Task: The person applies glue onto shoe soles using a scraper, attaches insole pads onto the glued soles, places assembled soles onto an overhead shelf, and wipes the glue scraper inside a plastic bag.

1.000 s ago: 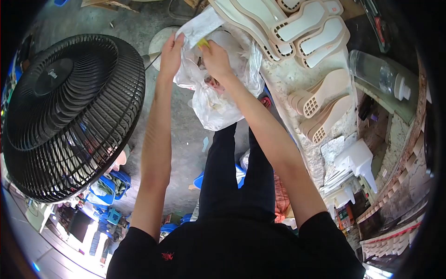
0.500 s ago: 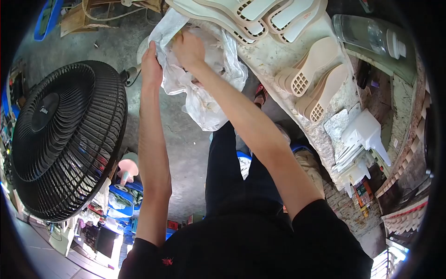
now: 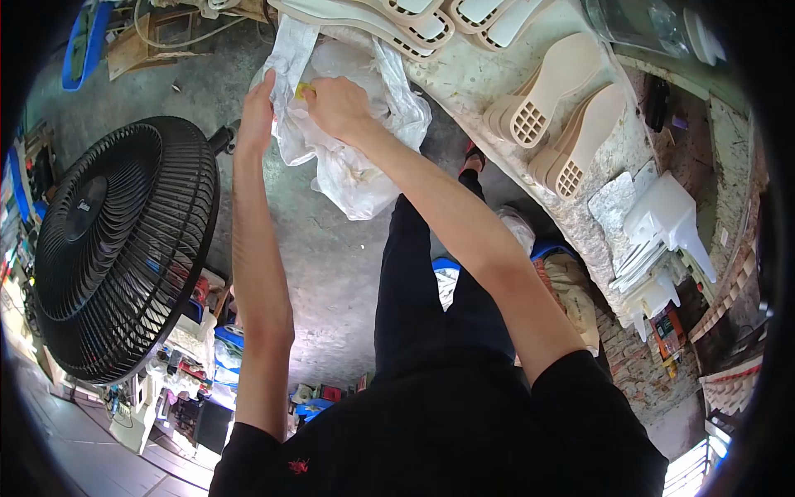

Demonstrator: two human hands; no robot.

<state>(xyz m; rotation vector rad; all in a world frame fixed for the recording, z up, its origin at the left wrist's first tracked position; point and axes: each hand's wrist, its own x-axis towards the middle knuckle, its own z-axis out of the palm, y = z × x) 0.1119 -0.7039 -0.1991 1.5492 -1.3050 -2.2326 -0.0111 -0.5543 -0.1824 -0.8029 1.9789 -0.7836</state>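
Note:
A crumpled white plastic bag [image 3: 356, 186] hangs with its mouth spread wide, at the top middle of the head view. On the left side of its mouth, my left hand [image 3: 258, 114] grips the bag's edge. My right hand [image 3: 338, 108] is closed over the bag's opening, its knuckles facing up. A small yellow piece [image 3: 303, 89] shows at its fingertips; its kind cannot be made out. Pale, see-through plastic fills the part of the bag that shows behind the right hand. The fingertips of my left hand are partly hidden by the bag's edge.
A large black fan [image 3: 124, 248] stands close to my left arm. To the right, a worn work table [image 3: 497, 178] carries cream shoe soles [image 3: 551, 87], white plastic pieces [image 3: 662, 211] and a clear container [image 3: 638, 25]. Grey concrete floor [image 3: 331, 282] lies below.
My right hand has come back out of the bag's mouth a little, and the yellow piece now shows at its fingers. My left hand still grips the bag. The whole view has shifted slightly.

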